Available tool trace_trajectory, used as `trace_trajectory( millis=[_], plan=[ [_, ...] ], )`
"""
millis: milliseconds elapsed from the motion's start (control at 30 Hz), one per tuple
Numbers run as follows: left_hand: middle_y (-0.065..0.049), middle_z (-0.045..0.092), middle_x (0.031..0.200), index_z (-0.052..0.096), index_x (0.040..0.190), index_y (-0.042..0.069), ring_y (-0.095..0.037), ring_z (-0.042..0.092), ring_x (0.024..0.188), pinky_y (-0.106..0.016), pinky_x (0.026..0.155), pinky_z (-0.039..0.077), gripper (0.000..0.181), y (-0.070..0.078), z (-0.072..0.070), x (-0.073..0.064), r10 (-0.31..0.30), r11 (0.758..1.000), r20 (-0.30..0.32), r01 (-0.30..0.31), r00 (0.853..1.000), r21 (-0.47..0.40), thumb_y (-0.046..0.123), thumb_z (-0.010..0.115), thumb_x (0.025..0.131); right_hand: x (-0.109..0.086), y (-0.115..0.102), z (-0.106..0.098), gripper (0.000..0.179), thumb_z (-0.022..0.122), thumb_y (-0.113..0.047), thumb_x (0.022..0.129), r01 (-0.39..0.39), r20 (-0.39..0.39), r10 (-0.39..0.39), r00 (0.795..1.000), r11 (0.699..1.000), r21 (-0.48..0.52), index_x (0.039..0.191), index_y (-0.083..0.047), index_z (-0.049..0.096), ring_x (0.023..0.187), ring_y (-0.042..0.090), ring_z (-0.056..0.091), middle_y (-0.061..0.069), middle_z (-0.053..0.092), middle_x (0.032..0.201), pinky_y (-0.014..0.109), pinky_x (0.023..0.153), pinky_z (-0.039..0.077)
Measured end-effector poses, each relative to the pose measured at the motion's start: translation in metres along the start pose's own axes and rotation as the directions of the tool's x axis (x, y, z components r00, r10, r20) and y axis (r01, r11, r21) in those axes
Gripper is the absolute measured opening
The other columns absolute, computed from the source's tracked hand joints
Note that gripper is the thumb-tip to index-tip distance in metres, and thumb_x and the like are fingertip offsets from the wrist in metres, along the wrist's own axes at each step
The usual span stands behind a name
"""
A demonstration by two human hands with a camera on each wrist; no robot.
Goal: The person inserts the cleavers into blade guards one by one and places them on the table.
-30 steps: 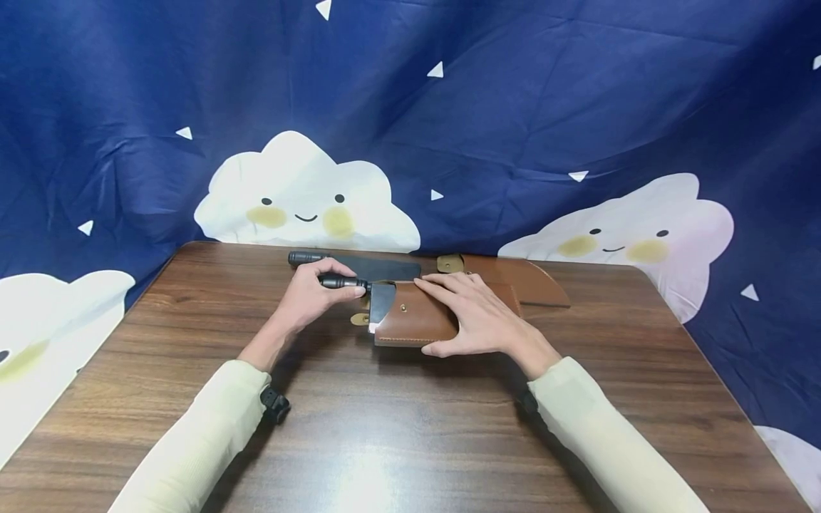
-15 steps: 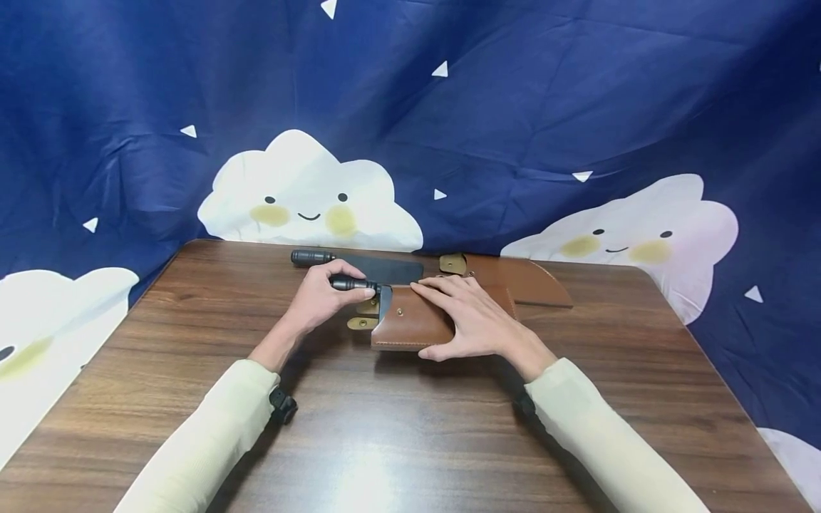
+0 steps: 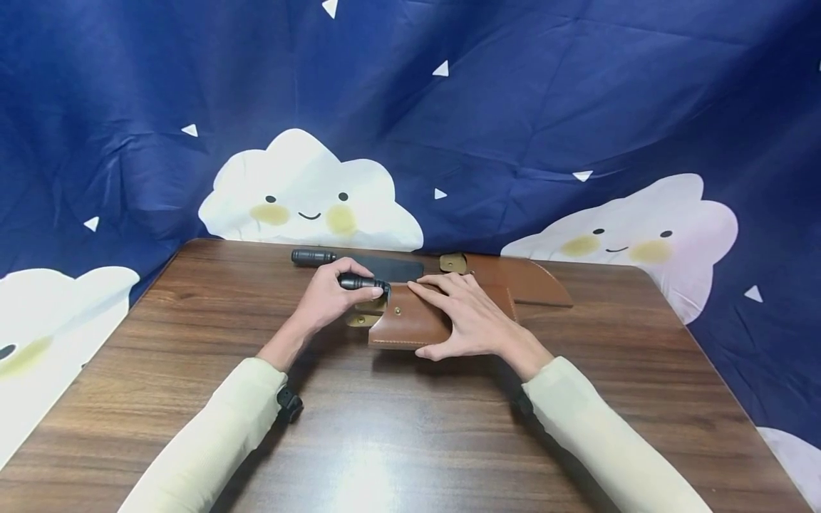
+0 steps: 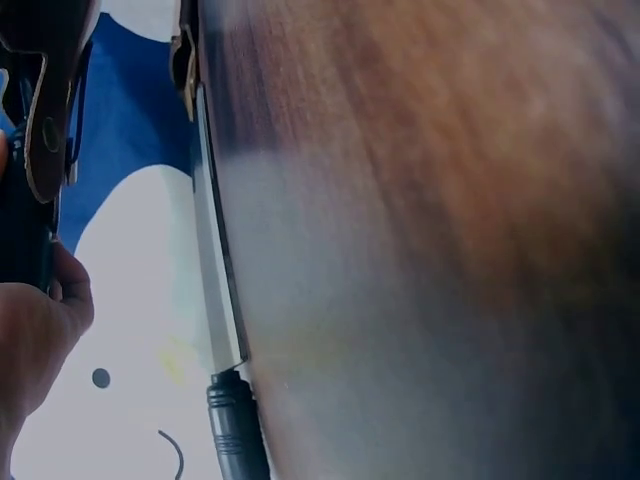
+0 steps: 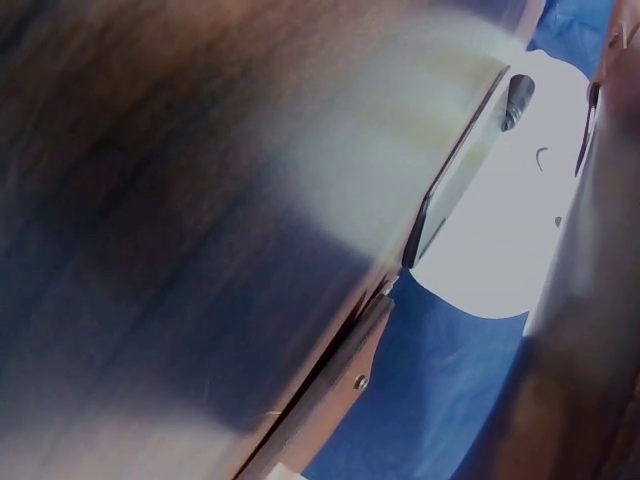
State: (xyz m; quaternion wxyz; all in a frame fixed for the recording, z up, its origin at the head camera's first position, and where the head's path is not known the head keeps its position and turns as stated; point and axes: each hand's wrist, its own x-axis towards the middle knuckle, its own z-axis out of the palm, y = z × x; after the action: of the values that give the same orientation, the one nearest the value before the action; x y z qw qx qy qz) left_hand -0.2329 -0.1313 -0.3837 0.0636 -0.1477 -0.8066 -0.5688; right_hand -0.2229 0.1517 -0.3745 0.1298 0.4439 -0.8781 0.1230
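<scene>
My left hand pinches the black ridged handle of a knife between fingers and thumb. The blade is hidden inside a brown leather sheath, with the handle poking out at its left end. Across that sheath lies my right hand, gripping it with fingers at the far edge and thumb at the near edge. A tan snap strap sticks out from the sheath's mouth, unfastened. In the left wrist view, the held handle stands beside a dark strap with a round snap.
Behind the hands, a second knife with a dark blade and black handle lies along the table's far edge. To its right is another brown sheath with a tan strap. A blue curtain with cloud prints hangs behind.
My left hand has moved right, pushing the knife into the sheath until the blade's exposed part has gone from view. My right hand stays on the sheath, shifted slightly left.
</scene>
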Motion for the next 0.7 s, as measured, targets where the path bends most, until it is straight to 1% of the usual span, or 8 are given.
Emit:
trace_trajectory(
  millis=[267,500,633,700],
  plan=[
    [-0.006,0.070,0.098,0.074,0.098,0.009,-0.021,0.065,0.088,-0.030,0.075,0.054,0.025,0.0000,0.0063,0.0004,0.030,0.999,0.001,-0.030,1.000,0.032,0.019,0.089,0.080,-0.0007,-0.0005,0.0003,0.106,0.073,-0.076,0.068,-0.006,-0.024,0.006,1.000,1.000,0.004,0.151,-0.015,0.049,0.123,0.027,0.047,0.008,0.053,0.141,0.045,0.093,0.035],
    [-0.006,0.069,0.098,0.073,0.097,0.010,-0.020,0.064,0.087,-0.032,0.075,0.052,0.023,-0.0002,0.0079,0.0004,0.027,0.999,-0.007,-0.027,1.000,0.047,0.018,0.088,0.081,0.0008,-0.0002,0.0011,0.106,0.073,-0.077,0.067,-0.014,-0.011,0.014,1.000,1.000,0.004,0.152,-0.016,0.049,0.123,0.028,0.047,0.008,0.053,0.143,0.046,0.094,0.035],
    [-0.007,0.069,0.100,0.072,0.099,0.010,-0.020,0.064,0.089,-0.032,0.076,0.052,0.025,-0.0007,0.0078,0.0003,0.021,0.998,0.009,-0.022,1.000,0.055,0.019,0.088,0.082,0.0020,-0.0008,0.0015,0.105,0.072,-0.076,0.068,-0.016,-0.009,0.016,1.000,1.000,-0.003,0.151,-0.016,0.050,0.123,0.028,0.047,0.007,0.053,0.142,0.046,0.095,0.035],
    [-0.008,0.070,0.102,0.072,0.100,0.009,-0.020,0.064,0.090,-0.031,0.077,0.052,0.026,-0.0007,0.0061,-0.0001,0.016,0.998,0.030,-0.018,0.999,0.063,0.021,0.088,0.082,0.0015,-0.0020,0.0018,0.105,0.072,-0.077,0.068,-0.020,-0.003,0.020,1.000,1.000,0.000,0.151,-0.016,0.050,0.124,0.027,0.047,0.006,0.053,0.142,0.047,0.096,0.035]
  ],
)
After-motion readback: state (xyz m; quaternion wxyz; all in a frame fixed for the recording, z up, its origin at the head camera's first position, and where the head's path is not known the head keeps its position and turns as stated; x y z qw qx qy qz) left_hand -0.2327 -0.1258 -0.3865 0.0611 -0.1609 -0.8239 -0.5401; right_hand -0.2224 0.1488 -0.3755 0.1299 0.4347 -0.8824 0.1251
